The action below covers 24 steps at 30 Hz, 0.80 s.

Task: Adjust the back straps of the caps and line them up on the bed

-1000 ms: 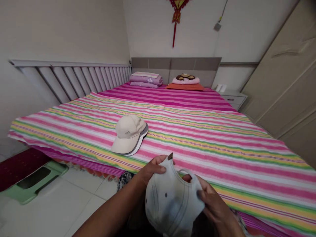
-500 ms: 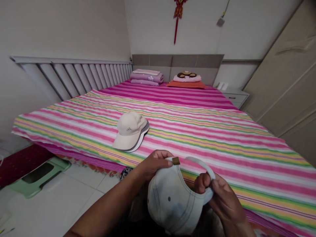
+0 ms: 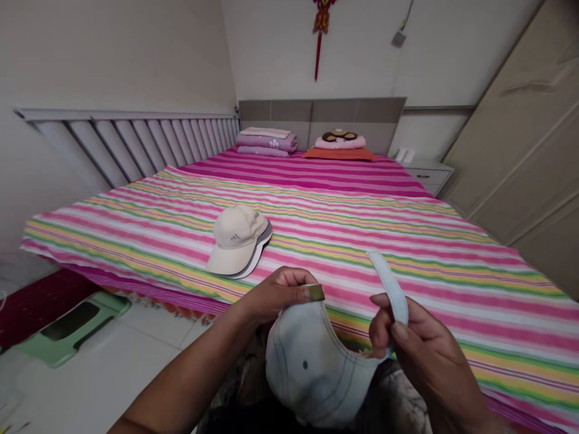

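Left hand [image 3: 284, 292] pinches the pale-blue baseball cap [image 3: 312, 361] by its clasp [image 3: 317, 293]; right hand [image 3: 427, 352] holds the strap [image 3: 389, 283], end free — unfastening looks done; any refastening is left.

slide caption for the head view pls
Left hand grips a pale cap, right hand its loose strap; stacked caps lie on striped bedding.
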Each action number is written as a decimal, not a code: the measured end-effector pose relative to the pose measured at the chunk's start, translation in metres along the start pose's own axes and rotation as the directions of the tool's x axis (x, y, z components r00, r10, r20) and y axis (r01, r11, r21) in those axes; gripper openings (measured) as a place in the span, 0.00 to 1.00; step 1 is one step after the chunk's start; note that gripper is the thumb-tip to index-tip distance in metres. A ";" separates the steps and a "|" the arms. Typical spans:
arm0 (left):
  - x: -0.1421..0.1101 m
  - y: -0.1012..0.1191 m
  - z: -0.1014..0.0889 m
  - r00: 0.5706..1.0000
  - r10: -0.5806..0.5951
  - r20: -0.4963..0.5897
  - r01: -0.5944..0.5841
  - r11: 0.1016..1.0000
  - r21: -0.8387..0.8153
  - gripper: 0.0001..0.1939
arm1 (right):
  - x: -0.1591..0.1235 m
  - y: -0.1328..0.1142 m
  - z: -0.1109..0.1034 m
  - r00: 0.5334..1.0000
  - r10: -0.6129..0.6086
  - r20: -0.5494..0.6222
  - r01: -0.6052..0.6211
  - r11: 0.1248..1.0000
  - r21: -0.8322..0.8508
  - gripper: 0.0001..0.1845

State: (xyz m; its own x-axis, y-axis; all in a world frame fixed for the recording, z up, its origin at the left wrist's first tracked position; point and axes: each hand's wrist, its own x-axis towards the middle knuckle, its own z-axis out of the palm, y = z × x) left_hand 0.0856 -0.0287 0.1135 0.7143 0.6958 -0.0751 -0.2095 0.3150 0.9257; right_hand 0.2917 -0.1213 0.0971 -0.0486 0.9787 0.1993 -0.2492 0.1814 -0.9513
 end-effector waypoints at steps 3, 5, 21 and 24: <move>0.001 0.006 0.000 1.000 0.010 0.013 -0.010 0.999 -0.037 0.12 | 0.001 -0.007 0.003 0.999 -0.007 -0.038 0.008 0.999 0.033 0.13; 0.000 0.013 0.004 1.000 0.027 0.015 -0.028 1.000 0.002 0.13 | 0.002 -0.010 0.004 0.999 0.006 -0.037 -0.004 0.998 0.058 0.12; 0.015 -0.015 0.013 0.995 0.099 -0.008 -0.096 0.982 0.160 0.14 | 0.030 0.013 0.039 0.973 0.224 -0.063 -0.225 0.974 0.000 0.15; 0.013 -0.016 0.010 0.977 0.196 0.080 -0.210 0.948 0.237 0.14 | 0.032 0.019 0.036 0.967 0.243 -0.073 -0.237 0.968 0.080 0.16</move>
State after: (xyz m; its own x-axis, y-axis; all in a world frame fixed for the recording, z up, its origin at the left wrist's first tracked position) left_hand 0.1050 -0.0308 0.1017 0.7103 0.6902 0.1381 -0.1903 -0.0005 0.9817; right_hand 0.2510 -0.0897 0.0942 -0.0373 0.9978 -0.0554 -0.3072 -0.0642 -0.9495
